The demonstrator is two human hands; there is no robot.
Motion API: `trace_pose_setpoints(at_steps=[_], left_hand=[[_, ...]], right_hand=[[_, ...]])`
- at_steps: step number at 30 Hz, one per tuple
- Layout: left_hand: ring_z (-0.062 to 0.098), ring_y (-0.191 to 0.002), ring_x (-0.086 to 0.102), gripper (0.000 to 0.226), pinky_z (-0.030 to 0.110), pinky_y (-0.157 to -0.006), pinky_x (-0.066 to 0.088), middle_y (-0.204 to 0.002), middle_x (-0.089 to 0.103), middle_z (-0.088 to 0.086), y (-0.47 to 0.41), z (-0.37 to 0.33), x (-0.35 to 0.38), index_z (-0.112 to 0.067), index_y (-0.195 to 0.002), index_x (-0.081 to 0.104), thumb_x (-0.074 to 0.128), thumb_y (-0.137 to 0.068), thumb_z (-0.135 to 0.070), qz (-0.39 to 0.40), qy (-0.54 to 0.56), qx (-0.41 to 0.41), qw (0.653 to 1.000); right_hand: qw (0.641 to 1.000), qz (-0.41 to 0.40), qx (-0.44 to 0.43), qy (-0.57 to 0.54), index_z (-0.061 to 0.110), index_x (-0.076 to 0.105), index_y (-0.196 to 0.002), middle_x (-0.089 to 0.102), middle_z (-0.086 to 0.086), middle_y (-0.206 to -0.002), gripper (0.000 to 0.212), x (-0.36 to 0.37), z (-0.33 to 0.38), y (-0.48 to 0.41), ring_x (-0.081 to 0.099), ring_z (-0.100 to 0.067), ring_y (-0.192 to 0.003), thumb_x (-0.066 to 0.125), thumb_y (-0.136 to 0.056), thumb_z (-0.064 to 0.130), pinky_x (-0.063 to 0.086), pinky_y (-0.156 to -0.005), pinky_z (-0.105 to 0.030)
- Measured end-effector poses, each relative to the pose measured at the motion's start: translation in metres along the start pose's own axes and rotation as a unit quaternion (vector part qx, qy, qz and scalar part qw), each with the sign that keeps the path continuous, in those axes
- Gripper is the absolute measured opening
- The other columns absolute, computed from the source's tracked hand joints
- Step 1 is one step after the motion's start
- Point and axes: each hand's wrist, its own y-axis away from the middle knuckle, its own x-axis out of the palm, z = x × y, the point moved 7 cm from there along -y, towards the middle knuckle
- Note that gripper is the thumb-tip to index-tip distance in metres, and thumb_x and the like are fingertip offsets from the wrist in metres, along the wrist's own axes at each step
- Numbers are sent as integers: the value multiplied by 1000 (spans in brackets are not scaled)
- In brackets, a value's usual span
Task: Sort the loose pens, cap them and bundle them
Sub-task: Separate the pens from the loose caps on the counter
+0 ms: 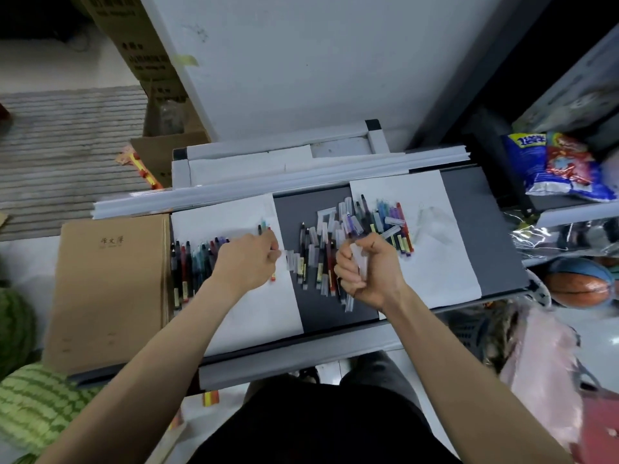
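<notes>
"Where are the pens?"

"I see a sorted row on the left sheet, a loose pile mid-surface and a bunch on the right sheet."

"And the hands?"

"Left hand: fingers pinch a red pen at the row's end. Right hand: fingers curled round clear caps, just above the pile."

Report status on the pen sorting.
Left grip pinching a pen at the sorted row. Right grip clutching clear caps. Loose pile mid-desk, nothing blocking.
</notes>
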Motion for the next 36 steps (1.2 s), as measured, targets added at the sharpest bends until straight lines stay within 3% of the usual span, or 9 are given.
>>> trace_pose_setpoints(at_steps=[3, 6, 8, 10, 17, 21, 25, 31, 36], left_hand=[[40, -100, 68, 30, 48, -83, 56, -106, 70, 14, -1, 1, 3, -14, -117, 59, 42, -108, -37, -3, -11, -15, 1000], [36, -82, 63, 31, 39, -73, 55, -88, 66, 14, -3, 3, 9, -5, -98, 62, 44, -110, -27, 12, 212, -77, 974], [24, -58, 47, 31, 23, -48, 34, -67, 50, 7, 0, -5, 16, -9, -79, 55, 49, -108, -15, 29, 471, -157, 868], [17, -47, 38, 37, 20, -45, 15, -63, 45, 6, 6, -29, 23, -17, -69, 55, 50, -104, -8, 69, 623, -197, 754], [10, -43, 32, 21, 21, -37, 22, -62, 48, 2, -5, -201, 50, -11, -86, 51, 42, -105, -10, 217, 797, -94, 556], [13, -46, 34, 18, 22, -41, 21, -63, 51, 4, -24, -275, 72, -12, -87, 52, 46, -104, -10, 178, 754, -129, 619], [17, -55, 56, 24, 28, -46, 41, -64, 61, 11, -38, -313, 77, -6, -80, 64, 51, -100, -10, 10, 698, -146, 701], [8, -79, 70, 26, 18, -67, 53, -84, 74, -3, -47, -326, 76, -13, -92, 69, 46, -101, -18, -140, 650, -126, 736], [19, -77, 64, 24, 38, -69, 53, -83, 68, -3, -57, -321, 73, -12, -93, 63, 41, -102, -11, -238, 599, -114, 756]], right_hand=[[999, -9, -5, -38, 11, 58, -76, 46, -2, -62, 27, -12, 5, 7, 34, -10, -44, 53, -95, 31, 14, -38, -19], [998, -59, -8, -30, 16, 57, -74, 45, 2, -59, 32, -30, 10, 15, 30, -7, -41, 52, -102, 32, 17, -35, -19], [991, -130, -26, -13, 18, 54, -71, 40, 3, -58, 37, -50, 19, 24, 26, -8, -41, 49, -105, 32, 14, -38, -21], [976, -205, -69, 11, 18, 51, -69, 37, 2, -60, 39, -74, 38, 38, 25, -12, -45, 48, -105, 31, 13, -44, -25], [905, -379, -175, 88, 20, 56, -59, 48, -2, -61, 37, -131, 115, 81, 34, -18, -47, 56, -95, 27, 24, -44, -26], [864, -422, -238, 139, 14, 55, -56, 51, -3, -59, 36, -145, 138, 88, 41, -18, -49, 56, -91, 24, 32, -46, -25], [830, -423, -280, 231, 4, 54, -60, 54, -2, -54, 40, -154, 147, 82, 49, -15, -53, 56, -96, 21, 43, -51, -32], [808, -381, -301, 334, 13, 53, -57, 55, 2, -50, 46, -165, 164, 64, 51, -13, -49, 54, -102, 25, 43, -49, -28], [783, -372, -352, 354, 8, 49, -61, 56, -6, -53, 46, -162, 176, 55, 51, -23, -50, 53, -104, 24, 41, -47, -31]])
